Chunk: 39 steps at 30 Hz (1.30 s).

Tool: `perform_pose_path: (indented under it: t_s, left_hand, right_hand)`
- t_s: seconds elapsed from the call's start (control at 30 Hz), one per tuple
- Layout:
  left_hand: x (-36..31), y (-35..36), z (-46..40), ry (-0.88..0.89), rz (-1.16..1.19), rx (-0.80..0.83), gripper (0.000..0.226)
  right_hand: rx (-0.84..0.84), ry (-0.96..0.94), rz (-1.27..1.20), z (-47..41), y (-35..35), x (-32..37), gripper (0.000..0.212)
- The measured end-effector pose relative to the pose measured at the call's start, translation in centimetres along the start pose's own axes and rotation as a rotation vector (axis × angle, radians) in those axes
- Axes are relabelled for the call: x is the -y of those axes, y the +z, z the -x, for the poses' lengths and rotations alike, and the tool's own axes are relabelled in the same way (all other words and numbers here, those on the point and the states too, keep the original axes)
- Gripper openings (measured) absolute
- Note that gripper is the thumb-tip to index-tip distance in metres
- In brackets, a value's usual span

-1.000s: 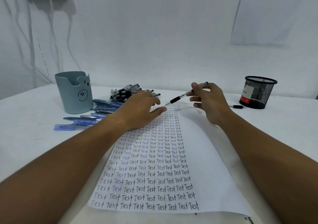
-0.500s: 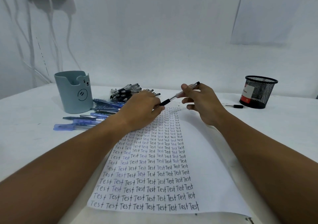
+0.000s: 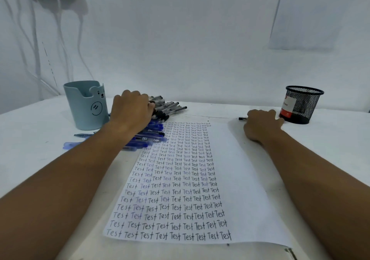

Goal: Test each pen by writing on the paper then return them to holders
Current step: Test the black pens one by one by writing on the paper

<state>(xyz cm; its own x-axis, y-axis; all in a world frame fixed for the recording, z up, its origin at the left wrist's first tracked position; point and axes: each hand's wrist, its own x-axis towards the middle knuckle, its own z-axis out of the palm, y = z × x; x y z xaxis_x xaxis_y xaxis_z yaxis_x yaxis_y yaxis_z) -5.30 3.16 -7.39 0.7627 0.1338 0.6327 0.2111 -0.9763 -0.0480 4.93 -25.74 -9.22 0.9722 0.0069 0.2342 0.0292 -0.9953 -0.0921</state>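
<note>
Two heaps of pens lie at the far left corner of the paper [image 3: 200, 179]: black pens [image 3: 168, 107] behind, blue pens [image 3: 148, 137] in front, the blue ones overlapping the sheet's edge. Left hand [image 3: 131, 112] rests on top of the black heap, fingers curled down among the barrels; whether it has closed on one pen cannot be told. Right hand [image 3: 260, 123] lies knuckles-up on the desk [image 3: 30, 123] just beside the mesh holder [image 3: 302, 104], over a lone black pen [image 3: 242, 118] whose tip shows at its left; grip hidden. Bear-faced cup [image 3: 86, 104] stands left of the heaps. Advice: lift one pen clear without scattering its neighbours; write in the blank right-hand column; sort by colour to a holder.
</note>
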Motion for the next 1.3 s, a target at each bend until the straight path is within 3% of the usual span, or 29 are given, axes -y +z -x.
perform_pose_path:
  t_s: [0.67, 0.83, 0.9, 1.0, 1.07, 1.17, 1.3]
  left_hand:
    - [0.0, 0.3, 0.0, -0.065, -0.026, 0.038, 0.036]
    - [-0.1, 0.2, 0.0, -0.067, -0.027, 0.045, 0.036]
    - [-0.3, 0.2, 0.0, -0.065, -0.025, 0.041, 0.036]
    - [-0.6, 0.1, 0.1, -0.048, -0.041, 0.003, 0.035]
    - [-0.9, 0.1, 0.1, -0.015, -0.013, -0.041, 0.033]
    - [-1.6, 0.6, 0.2, 0.115, 0.125, -0.049, 0.029]
    - [-2.6, 1.0, 0.7, 0.367, 0.289, 0.060, 0.028]
  right_hand:
    - [-0.100, -0.107, 0.062, -1.0, 1.3, 0.2, 0.039]
    - [-0.106, -0.174, 0.069, -0.8, 1.2, 0.4, 0.038]
    - [-0.183, -0.253, 0.048, -0.7, 0.9, 0.7, 0.032]
    - [-0.462, -0.425, -0.208, -0.2, 0.0, 1.9, 0.021]
    - [-0.512, -0.506, -0.548, 0.6, -1.1, 3.0, 0.023]
    - [-0.373, -0.442, -0.959, 1.7, -2.0, 4.3, 0.030]
    - [-0.012, -0.159, -1.544, 2.0, -2.4, 4.5, 0.045]
